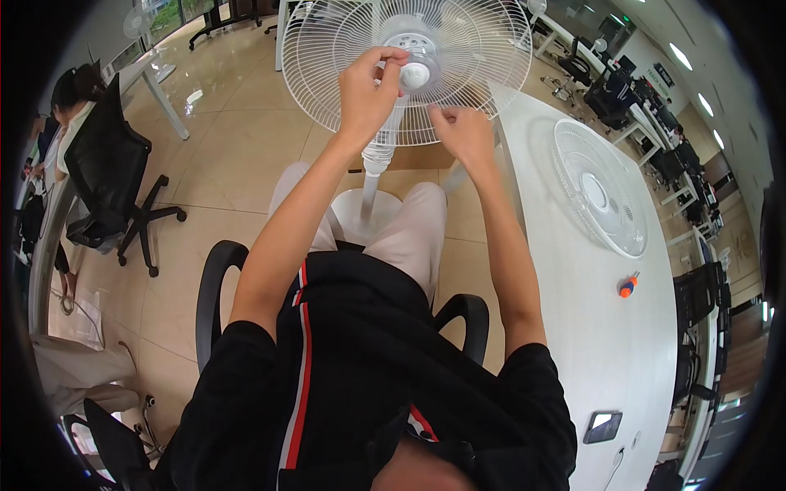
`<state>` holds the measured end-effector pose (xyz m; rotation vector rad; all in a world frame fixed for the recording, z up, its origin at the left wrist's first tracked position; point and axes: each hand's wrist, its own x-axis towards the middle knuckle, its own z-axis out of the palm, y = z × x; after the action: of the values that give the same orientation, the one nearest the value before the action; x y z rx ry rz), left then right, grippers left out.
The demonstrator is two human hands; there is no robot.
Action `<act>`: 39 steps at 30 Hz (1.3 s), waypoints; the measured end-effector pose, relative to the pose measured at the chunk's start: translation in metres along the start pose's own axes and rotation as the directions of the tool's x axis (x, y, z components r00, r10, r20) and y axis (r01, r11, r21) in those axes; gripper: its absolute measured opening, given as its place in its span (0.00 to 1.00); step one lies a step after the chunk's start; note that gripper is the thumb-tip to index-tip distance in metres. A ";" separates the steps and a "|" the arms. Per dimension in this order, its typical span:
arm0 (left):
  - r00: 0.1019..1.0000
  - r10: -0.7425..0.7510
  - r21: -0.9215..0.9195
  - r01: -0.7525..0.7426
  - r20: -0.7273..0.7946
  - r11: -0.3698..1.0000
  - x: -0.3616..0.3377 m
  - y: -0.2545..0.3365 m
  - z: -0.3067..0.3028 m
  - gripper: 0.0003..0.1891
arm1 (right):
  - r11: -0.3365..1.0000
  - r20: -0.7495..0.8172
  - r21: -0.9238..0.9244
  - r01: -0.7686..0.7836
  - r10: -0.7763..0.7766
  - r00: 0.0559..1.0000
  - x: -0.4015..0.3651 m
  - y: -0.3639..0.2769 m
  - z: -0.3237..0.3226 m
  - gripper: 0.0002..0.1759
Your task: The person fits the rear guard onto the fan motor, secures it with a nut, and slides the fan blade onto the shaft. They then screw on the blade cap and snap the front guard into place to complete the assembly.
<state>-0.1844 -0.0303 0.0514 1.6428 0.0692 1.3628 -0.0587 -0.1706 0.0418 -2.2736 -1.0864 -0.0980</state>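
A white standing fan point(370, 176) is upright between my knees, its round wire grille point(327, 82) facing me. At the grille's middle is a white round hub cap point(415, 76). My left hand point(370, 94) is just left of the cap, thumb and fingers curled together; whether it holds anything is hidden. My right hand point(465, 135) is by the lower right rim of the grille, its fingers curled in and slightly blurred. I cannot make out what, if anything, lies in them.
On the white table point(557, 327) to the right lie a loose round grille point(598, 188), an orange and blue screwdriver-like tool point(628, 286) and a phone point(603, 427). A black office chair point(106, 176) and a seated person point(75, 102) are at the left.
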 end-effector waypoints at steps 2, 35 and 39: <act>1.000 0.010 -0.001 -0.010 -0.004 1.000 0.003 -0.001 0.003 0.12 | 0.985 -0.261 0.001 0.172 -0.166 0.951 0.002 0.012 0.020 0.20; 0.994 -0.060 0.350 0.025 0.088 0.936 -0.004 -0.022 -0.005 0.24 | 0.980 -0.199 0.145 0.139 -0.109 0.974 0.004 0.003 0.025 0.34; 0.994 -0.063 0.382 0.023 0.092 0.924 -0.005 -0.025 -0.005 0.26 | 0.982 -0.162 0.156 0.110 -0.084 0.983 0.007 0.006 0.026 0.34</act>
<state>-0.1776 -0.0163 0.0301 2.0198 0.3263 1.2836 -0.0546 -0.1543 0.0195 -2.0305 -1.0821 -0.2131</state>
